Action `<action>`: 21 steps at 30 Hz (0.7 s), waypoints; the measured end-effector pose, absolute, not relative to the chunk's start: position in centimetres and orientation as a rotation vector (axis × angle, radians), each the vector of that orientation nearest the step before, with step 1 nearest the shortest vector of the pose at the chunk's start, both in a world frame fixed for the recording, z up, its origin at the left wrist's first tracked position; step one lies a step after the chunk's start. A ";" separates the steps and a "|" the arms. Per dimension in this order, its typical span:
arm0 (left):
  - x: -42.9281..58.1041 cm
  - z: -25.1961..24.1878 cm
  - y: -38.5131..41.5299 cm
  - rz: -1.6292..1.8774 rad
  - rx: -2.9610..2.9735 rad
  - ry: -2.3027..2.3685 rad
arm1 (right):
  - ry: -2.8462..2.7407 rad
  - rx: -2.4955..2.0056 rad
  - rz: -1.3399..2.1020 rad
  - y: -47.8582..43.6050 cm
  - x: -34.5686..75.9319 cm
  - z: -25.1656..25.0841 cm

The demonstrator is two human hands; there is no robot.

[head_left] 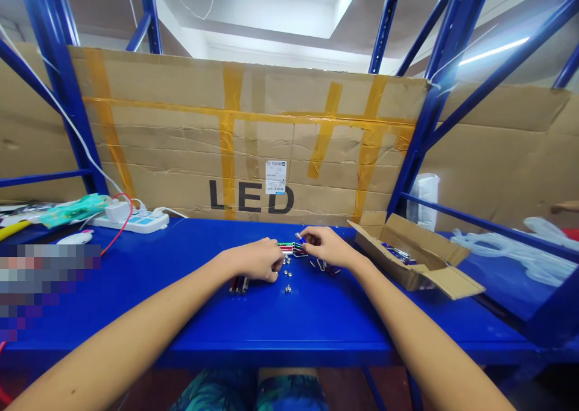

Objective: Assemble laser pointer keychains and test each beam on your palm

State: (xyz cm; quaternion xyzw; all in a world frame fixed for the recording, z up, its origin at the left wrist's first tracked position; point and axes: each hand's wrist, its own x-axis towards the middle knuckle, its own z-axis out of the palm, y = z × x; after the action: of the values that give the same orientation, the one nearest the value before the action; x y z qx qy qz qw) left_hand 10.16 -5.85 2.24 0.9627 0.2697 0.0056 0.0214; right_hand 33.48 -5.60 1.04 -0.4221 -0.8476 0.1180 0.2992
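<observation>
A small blue cylinder (300, 238) is grasped between thumb and fingers by the grip of the right hand (328, 247), slightly above the bench (325, 320). The fingers of the left hand (262, 259) are curled; whether anything is held by that grip cannot be told. Between the hands, coloured tubes (286, 249) are laid together, and small silver pieces (288, 289) are scattered nearer the front edge. Dark tubes (238, 286) are set side by side just below the left hand. Metal clips (321, 265) are gathered below the right. Farther right, more cylinders (398, 253) are contained in an open cardboard box (389, 265); a power strip (145, 221) is placed far left.
</observation>
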 end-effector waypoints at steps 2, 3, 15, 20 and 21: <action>10.1 2.5 -5.9 0.032 2.960 0.850 | -2.255 -1.115 0.311 -5.8 33.4 1.2; 10.0 2.7 -5.9 0.046 2.944 0.867 | -2.254 -1.113 0.309 -5.9 33.4 1.3; 10.6 1.6 -4.7 1.110 2.732 0.856 | -2.254 -1.013 0.407 -6.5 32.2 1.1; 11.0 0.5 -4.5 1.283 2.796 0.747 | -2.197 -0.966 0.532 -6.4 31.9 0.9; 11.0 0.5 -4.5 1.293 2.810 0.735 | -2.182 -0.958 0.567 -6.4 31.8 0.8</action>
State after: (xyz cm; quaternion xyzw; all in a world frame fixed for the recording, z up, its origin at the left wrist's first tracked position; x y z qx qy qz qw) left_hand 11.03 -4.46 0.46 0.8837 0.2312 0.4065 -0.0188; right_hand 31.84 -6.35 0.79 -0.3678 -0.8380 0.2179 0.3391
